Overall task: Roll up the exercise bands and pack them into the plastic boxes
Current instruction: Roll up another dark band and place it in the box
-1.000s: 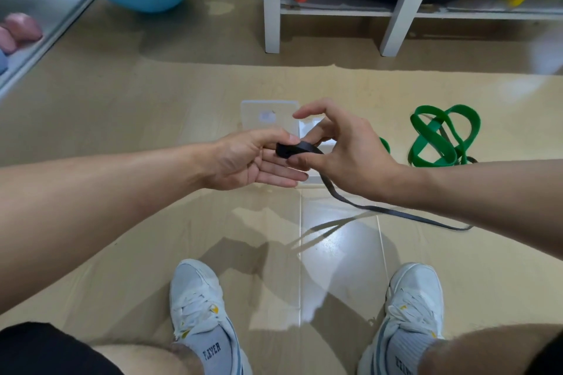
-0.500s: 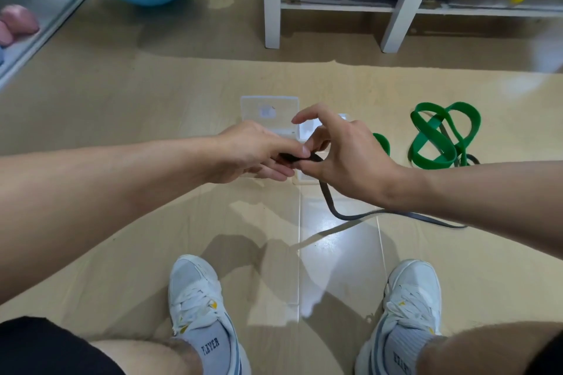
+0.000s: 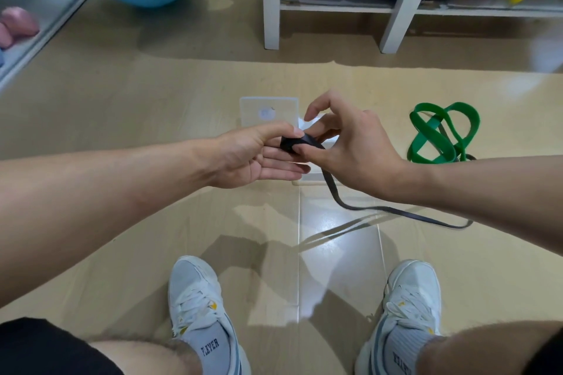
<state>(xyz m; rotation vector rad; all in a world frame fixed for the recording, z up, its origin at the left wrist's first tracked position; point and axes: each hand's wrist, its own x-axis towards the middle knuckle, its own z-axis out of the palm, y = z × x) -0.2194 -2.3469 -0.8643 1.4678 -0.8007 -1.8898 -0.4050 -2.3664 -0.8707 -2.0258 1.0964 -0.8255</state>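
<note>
Mid-frame, the black band (image 3: 300,142) is a small coil pinched between both hands: left hand (image 3: 253,158) thumb on top, right hand (image 3: 350,149) thumb and fingers gripping the other side. Its tail droops to the floor at right. Looks light, floppy and springy, so I'd grip the coil itself. Clear plastic box (image 3: 268,111) sits just behind, green band (image 3: 441,137) far right.

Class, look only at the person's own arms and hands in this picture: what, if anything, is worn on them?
Both forearms are bare right to the picture's edges, with no sleeve in view. The left hand and the right hand wear no gloves, and no watch, wristband or ring shows on the sides that face the camera. The upper arms are out of view, so any sleeve higher up cannot be told.
</note>
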